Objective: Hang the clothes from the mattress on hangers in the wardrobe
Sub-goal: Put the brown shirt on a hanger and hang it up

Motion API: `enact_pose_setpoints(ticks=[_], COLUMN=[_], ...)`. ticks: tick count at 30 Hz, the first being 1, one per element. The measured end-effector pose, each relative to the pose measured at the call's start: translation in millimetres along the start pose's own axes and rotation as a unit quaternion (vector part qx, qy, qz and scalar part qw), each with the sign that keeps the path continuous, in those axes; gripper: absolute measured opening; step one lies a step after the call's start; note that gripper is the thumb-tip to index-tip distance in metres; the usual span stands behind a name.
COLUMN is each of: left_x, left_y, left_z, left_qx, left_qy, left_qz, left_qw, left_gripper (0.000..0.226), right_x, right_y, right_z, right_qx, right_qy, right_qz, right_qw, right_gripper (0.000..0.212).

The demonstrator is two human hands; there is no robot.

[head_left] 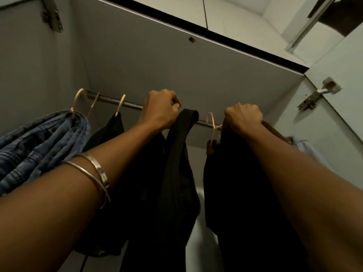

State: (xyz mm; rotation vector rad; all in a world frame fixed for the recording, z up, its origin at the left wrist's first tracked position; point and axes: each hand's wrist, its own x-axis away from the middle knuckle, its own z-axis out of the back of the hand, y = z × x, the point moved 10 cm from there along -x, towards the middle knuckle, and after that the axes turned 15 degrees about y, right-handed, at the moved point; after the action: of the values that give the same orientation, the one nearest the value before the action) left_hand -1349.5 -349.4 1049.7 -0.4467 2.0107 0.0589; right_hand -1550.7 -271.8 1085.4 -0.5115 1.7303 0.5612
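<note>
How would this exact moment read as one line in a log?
left hand: grips black garment at rail | right hand: grips second dark garment | blue checked shirt: already hung

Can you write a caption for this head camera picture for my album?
Both hands, left and right, grip black clothes at the wardrobe rail.

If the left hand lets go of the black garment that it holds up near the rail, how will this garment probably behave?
The black garment looks floppy: it hangs in soft folds below the left hand, so it would probably sag or drop rather than keep its shape. It seems fairly light, since pinching fingers alone carry it. Whether a hanger inside already hooks the rail cannot be seen.
</note>
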Motion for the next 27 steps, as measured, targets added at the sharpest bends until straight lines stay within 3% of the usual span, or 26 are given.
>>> enact_pose_setpoints(ticks=[5, 12, 16, 24, 27], left_x=[-27.7, -26.7, -13.1, 16.2, 23.9], left_y=[-2.7, -26.3, -34.1, -42.9, -38.5], left_z=[15.2, 30.0, 28.9, 41.1, 42.0], left_qx=[0.018, 0.004, 0.005, 0.026, 0.021], left_qy=[0.029, 0.017, -0.004, 0.017, 0.024], left_qz=[-0.001, 0.0, 0.012, 0.045, 0.042], left_qw=[0.999, 1.0, 1.0, 0.999, 0.999], left_gripper=[0.013, 0.015, 0.014, 0.016, 0.018], right_x=[-25.4, -33.1, -24.0, 1.6, 2.8], right_y=[-26.5, -47.3, -48.5, -59.4, -61.5], right_z=[5.0, -7.8, 2.3, -8.1, -2.5], right_qx=[-0.028, -0.182, -0.232, -0.277, -0.291], right_qy=[0.012, 0.0, -0.012, -0.016, -0.014], right_qz=[-0.026, -0.12, -0.152, -0.145, -0.155], right_qw=[0.999, 0.976, 0.961, 0.95, 0.944], right_gripper=[0.025, 0.028, 0.015, 0.015, 0.028])
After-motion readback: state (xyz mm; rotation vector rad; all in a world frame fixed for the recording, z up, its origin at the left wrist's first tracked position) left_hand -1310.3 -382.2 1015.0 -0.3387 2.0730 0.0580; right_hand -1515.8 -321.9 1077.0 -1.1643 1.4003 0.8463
